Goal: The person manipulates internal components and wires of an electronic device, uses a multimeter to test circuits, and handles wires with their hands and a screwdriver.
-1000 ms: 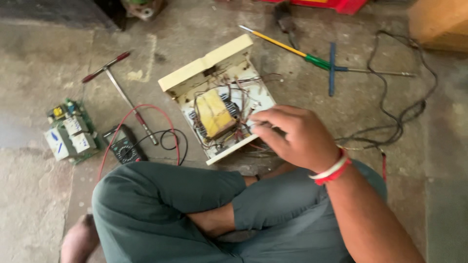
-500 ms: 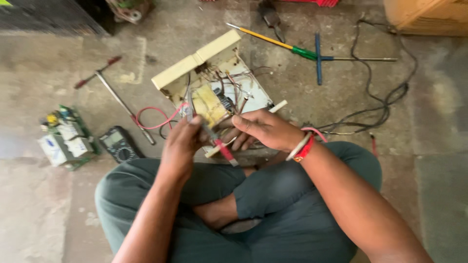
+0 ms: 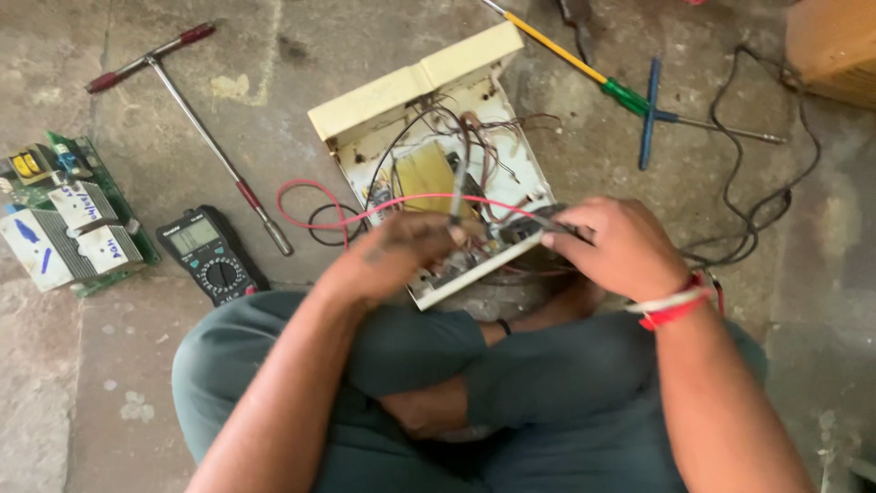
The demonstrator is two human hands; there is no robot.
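- The person is sitting cross-legged on the floor [image 3: 182,137], and the open cream box [image 3: 429,164] is lying just in front of the knees, near the middle of the floor.
- The box is already lying open, with its wires [image 3: 474,137] and a yellow part [image 3: 424,173] showing inside, so the opening step looks done.
- The left hand [image 3: 392,260] is closing around a thin dark probe [image 3: 456,196] that is standing up over the near edge of the box.
- The right hand [image 3: 620,246] is pinching another thin dark tip [image 3: 547,219], which is pointing into the box.
- A red lead [image 3: 338,215] is running from the hands toward the black meter [image 3: 208,254], which is lying on the floor to the left of the box.
- I am guessing the testing is in the middle, since both tips are at the box; I cannot tell what they are touching.
- Closing the box looks like it is yet to come.
- A green circuit board [image 3: 64,219] is lying at the left edge of the floor, well apart.
- A T-handle tool [image 3: 201,119] is lying between the board and the box.
- A yellow and green screwdriver [image 3: 575,64] and a blue tool [image 3: 650,114] are lying beyond the box, untouched.
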